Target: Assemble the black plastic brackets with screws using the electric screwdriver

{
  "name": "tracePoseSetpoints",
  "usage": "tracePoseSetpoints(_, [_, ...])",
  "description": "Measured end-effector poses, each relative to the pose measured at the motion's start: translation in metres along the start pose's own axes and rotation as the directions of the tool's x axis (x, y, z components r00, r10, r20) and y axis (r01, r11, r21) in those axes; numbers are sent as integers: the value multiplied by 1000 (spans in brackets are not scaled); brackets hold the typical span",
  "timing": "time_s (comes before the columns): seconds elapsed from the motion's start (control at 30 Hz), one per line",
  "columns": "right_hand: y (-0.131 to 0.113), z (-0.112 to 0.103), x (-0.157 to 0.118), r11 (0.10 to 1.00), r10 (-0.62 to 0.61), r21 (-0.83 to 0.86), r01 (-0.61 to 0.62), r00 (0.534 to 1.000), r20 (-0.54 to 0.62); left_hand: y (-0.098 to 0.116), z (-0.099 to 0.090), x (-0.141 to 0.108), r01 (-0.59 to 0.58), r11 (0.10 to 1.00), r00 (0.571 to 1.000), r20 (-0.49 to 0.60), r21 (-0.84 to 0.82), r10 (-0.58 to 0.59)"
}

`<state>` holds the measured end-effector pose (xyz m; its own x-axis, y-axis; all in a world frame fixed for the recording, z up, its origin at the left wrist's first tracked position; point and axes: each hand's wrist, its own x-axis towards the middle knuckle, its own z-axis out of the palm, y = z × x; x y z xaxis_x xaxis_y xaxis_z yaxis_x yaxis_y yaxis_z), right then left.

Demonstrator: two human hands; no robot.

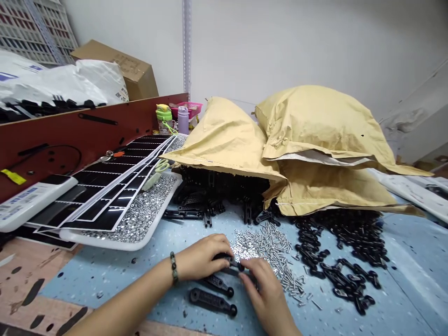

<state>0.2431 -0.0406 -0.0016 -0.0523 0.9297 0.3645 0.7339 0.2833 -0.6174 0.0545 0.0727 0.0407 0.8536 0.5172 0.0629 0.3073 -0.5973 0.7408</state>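
Note:
My left hand (206, 259), with a beaded bracelet at the wrist, is closed on a black plastic arm (231, 263) just above the blue table. At its ball-shaped end my right hand (264, 289) pinches with thumb and forefinger; whether a small screw or nut sits between those fingertips is hidden. Below the hands lie two more black arms, one partly under the left hand (217, 283) and one in front (213, 302). Loose screws (276, 249) and small nuts (245, 245) are spread just beyond my fingers.
Torn yellow sacks (227, 135) stand at the back, black parts spilling out. Heaps of small black clips (350, 275) lie to the right. A white tray (142, 243) of nuts, partly covered by black sheets (101, 200), is at left, beside a red-brown board (87, 126).

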Motion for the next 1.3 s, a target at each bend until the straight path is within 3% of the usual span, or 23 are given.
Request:
tracePoseSetpoints(0.17, [4, 9, -11, 996, -77, -49, 80, 995, 63, -6, 9, -3, -6, 1000, 997, 82, 28, 4])
tracePoseSetpoints(0.37, [0, 12, -8, 997, -58, -39, 63, 993, 105, -15, -2, -10, 45, 998, 993, 110, 47, -50])
tracePoseSetpoints(0.47, [-8, 10, 15, 1000, 5, -24, -2, 993, 121, -12, -5, -13, 63, 997, 989, 128, 53, -69])
tracePoseSetpoints(0.57, [-19, 25, 59, 991, 115, -73, -114, 993, 3, -5, -6, -21, 74, 995, 985, 152, 63, -83])
tracePoseSetpoints(0.63, [-24, 44, 92, 973, 177, -150, -177, 984, -14, -4, -8, -31, 111, 993, 990, 89, 36, -113])
tracePoseSetpoints(0.7, [-26, 61, 118, 968, 196, -158, -194, 981, -6, -8, -13, -42, 209, 977, 975, -61, -39, -211])
tracePoseSetpoints(0.8, [-31, 70, 127, 970, 203, -129, -204, 979, -18, -17, -21, -51, 416, 853, 851, -195, -316, -487])
tracePoseSetpoints(0.87, [-39, 63, 115, 971, 204, -114, -209, 978, -50, -19, -23, -46, 432, 680, 778, -136, -593, -613])
tracePoseSetpoints(0.93, [-45, 50, 97, 991, 114, -64, -115, 993, -28, -16, -21, -33, 342, 512, 758, -91, -788, -646])
tracePoseSetpoints(1.0, [-38, 30, 83, 999, 25, -27, -25, 1000, -14, -9, -17, -18, 251, 434, 754, -106, -865, -648])
tracePoseSetpoints(1.03, [-28, 18, 79, 999, 17, -31, -18, 999, -33, -6, -16, -11, 228, 432, 750, -125, -873, -649])
tracePoseSetpoints(1.07, [-13, 4, 77, 992, 88, -76, -97, 990, -112, -4, -16, -5, 221, 442, 746, -141, -869, -650])
tracePoseSetpoints(1.17, [45, -39, 79, 922, 277, -173, -347, 902, -330, -3, -16, 5, 253, 490, 770, -133, -834, -624])
tracePoseSetpoints(1.23, [78, -58, 85, 899, 318, -190, -394, 887, -334, -4, -15, 7, 296, 527, 796, -99, -797, -597])
tracePoseSetpoints(1.3, [96, -64, 91, 901, 333, -177, -396, 893, -303, -4, -13, 9, 313, 587, 828, -88, -747, -554])
